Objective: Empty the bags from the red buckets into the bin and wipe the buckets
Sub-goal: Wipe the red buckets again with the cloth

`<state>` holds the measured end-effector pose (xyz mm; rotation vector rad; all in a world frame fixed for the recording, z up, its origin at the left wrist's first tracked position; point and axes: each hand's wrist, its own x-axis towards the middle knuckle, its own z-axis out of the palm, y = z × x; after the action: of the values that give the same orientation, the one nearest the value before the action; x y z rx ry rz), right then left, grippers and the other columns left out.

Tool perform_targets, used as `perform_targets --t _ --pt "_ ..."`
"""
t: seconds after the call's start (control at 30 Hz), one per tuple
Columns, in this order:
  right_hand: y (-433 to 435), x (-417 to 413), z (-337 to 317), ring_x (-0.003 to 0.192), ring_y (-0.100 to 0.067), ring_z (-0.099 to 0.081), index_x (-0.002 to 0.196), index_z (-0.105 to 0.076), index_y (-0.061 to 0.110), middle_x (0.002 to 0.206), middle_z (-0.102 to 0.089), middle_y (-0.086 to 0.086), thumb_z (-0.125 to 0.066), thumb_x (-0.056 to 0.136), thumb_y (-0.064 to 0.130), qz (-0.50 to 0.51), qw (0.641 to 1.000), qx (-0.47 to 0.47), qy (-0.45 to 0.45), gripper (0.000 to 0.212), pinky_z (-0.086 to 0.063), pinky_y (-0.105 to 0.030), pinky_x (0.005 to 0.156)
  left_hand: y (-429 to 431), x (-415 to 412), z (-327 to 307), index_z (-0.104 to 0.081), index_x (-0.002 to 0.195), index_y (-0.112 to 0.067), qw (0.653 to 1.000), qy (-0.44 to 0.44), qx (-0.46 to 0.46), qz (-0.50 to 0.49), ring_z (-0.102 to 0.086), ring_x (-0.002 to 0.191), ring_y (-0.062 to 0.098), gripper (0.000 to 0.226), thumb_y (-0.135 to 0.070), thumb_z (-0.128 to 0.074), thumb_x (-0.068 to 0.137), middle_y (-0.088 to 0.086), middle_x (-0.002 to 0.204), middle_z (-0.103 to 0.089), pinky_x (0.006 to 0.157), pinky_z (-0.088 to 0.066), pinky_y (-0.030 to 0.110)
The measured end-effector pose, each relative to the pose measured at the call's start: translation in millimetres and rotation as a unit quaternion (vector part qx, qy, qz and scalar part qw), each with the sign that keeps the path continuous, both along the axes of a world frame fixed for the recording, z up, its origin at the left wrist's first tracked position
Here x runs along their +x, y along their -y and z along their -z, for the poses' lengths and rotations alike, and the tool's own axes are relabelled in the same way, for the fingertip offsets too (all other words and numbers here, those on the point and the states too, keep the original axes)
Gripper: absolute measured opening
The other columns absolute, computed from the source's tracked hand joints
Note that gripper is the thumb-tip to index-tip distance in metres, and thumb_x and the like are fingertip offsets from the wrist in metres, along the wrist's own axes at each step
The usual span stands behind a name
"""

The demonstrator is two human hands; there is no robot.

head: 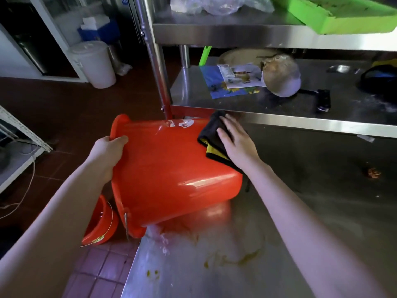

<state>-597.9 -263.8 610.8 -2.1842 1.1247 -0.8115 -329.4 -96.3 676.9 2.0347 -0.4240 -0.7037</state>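
Observation:
A large red bucket [167, 168] lies on its side at the left edge of the steel table [311, 211], its mouth facing left over the floor. My left hand [107, 149] grips the rim at the mouth, thumb on the outside. My right hand [236, 140] lies flat with straight fingers on a black and yellow cloth [211, 138], pressing it against the bucket's wall near the base. A second red bucket [101, 222] stands on the floor below, partly hidden by my left arm and the first bucket.
Yellowish smears [232, 259] and wet spots mark the table in front. A steel shelf [279, 100] behind holds a pot, papers and a black-handled tool. A green tray [335, 14] sits on top. A white lidded bin [94, 63] stands on the floor at the back left.

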Motion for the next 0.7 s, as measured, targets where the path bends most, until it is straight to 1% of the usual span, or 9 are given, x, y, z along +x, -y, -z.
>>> perform_targets --t 0.07,0.13,0.27,0.4,0.47,0.5,0.57,0.63,0.7 --pt "-24.7 -9.6 18.6 0.148 -0.015 -0.015 0.149 -0.034 0.026 0.159 -0.023 0.006 -0.033 0.099 0.05 -0.011 0.991 -0.126 -0.041 0.055 -0.028 -0.041 0.115 4.6 3.1 0.6 -0.057 0.125 -0.016 1.0 -0.007 -0.001 -0.007 -0.064 0.081 0.025 0.039 -0.037 -0.058 0.092 0.003 0.089 -0.063 0.07 -0.051 0.04" --pt "-57.8 -24.6 43.8 0.149 -0.021 -0.011 0.152 -0.027 0.024 0.161 -0.016 0.003 -0.031 0.1 0.049 -0.005 0.974 -0.206 -0.089 0.058 -0.033 -0.047 0.107 8.8 5.7 0.4 -0.055 0.129 -0.015 1.0 -0.008 0.004 -0.002 -0.062 0.079 0.023 0.043 -0.036 -0.058 0.092 0.001 0.087 -0.061 0.073 -0.049 0.04" --pt "-98.2 -29.3 66.7 0.149 -0.027 -0.014 0.153 -0.024 0.022 0.161 -0.016 0.002 -0.035 0.101 0.045 -0.005 0.949 -0.276 -0.155 0.058 -0.034 -0.049 0.101 11.7 6.8 -2.3 -0.058 0.123 -0.017 1.0 -0.014 -0.004 0.009 -0.064 0.079 0.025 0.036 -0.034 -0.058 0.092 0.005 0.088 -0.063 0.061 -0.048 0.032" --pt "-113.2 20.2 36.8 0.149 -0.021 -0.014 0.153 -0.021 0.026 0.161 -0.016 0.007 -0.034 0.101 0.05 -0.102 0.918 -0.34 -0.177 0.059 -0.034 -0.045 0.096 8.5 6.2 -5.3 -0.054 0.1 -0.025 0.999 -0.035 -0.003 0.021 -0.068 0.076 0.024 0.014 -0.035 -0.058 0.092 0.005 0.088 -0.067 0.054 -0.048 0.03" --pt "-123.6 59.5 18.4 0.149 -0.02 -0.013 0.153 -0.021 0.028 0.161 -0.017 0.007 -0.032 0.1 0.053 -0.15 0.908 -0.351 -0.173 0.06 -0.032 -0.046 0.099 5.0 6.0 -3.8 -0.06 0.088 -0.018 0.999 -0.033 -0.014 0.018 -0.07 0.074 0.026 0.015 -0.033 -0.058 0.09 0.008 0.087 -0.07 0.057 -0.055 0.034" --pt "-127.8 79.5 8.2 0.149 -0.02 -0.013 0.153 -0.022 0.028 0.161 -0.018 0.007 -0.031 0.1 0.054 -0.159 0.91 -0.344 -0.168 0.06 -0.029 -0.046 0.102 3.2 6.7 -1.6 -0.062 0.086 -0.017 0.999 -0.026 -0.02 0.016 -0.07 0.078 0.029 0.015 -0.031 -0.057 0.089 0.011 0.088 -0.071 0.065 -0.058 0.039" --pt "-128.3 110.5 -12.4 0.148 -0.02 -0.015 0.152 -0.023 0.03 0.161 -0.019 0.006 -0.031 0.098 0.056 -0.167 0.919 -0.311 -0.175 0.06 -0.025 -0.048 0.107 0.1 10.0 2.5 -0.065 0.084 -0.018 1.0 -0.007 -0.026 0.011 -0.069 0.088 0.032 0.017 -0.03 -0.053 0.087 0.012 0.093 -0.07 0.081 -0.055 0.045" --pt "-118.6 122.5 -24.2 0.148 -0.018 -0.017 0.152 -0.02 0.034 0.161 -0.017 0.007 -0.029 0.096 0.059 -0.169 0.921 -0.29 -0.197 0.062 -0.022 -0.048 0.11 -1.9 11.6 3.6 -0.066 0.087 -0.02 0.999 -0.027 -0.037 0.009 -0.07 0.086 0.027 0.021 -0.038 -0.055 0.087 0.009 0.095 -0.071 0.081 -0.057 0.042" --pt "-100.0 114.7 -29.5 0.147 -0.015 -0.02 0.152 -0.02 0.035 0.16 -0.02 0.007 -0.027 0.095 0.062 -0.134 0.931 -0.263 -0.216 0.063 -0.023 -0.047 0.112 -3.2 8.7 2.3 -0.068 0.09 -0.022 0.996 -0.07 -0.058 0.018 -0.072 0.076 0.025 0.035 -0.054 -0.059 0.082 0.006 0.087 -0.074 0.072 -0.06 0.042"
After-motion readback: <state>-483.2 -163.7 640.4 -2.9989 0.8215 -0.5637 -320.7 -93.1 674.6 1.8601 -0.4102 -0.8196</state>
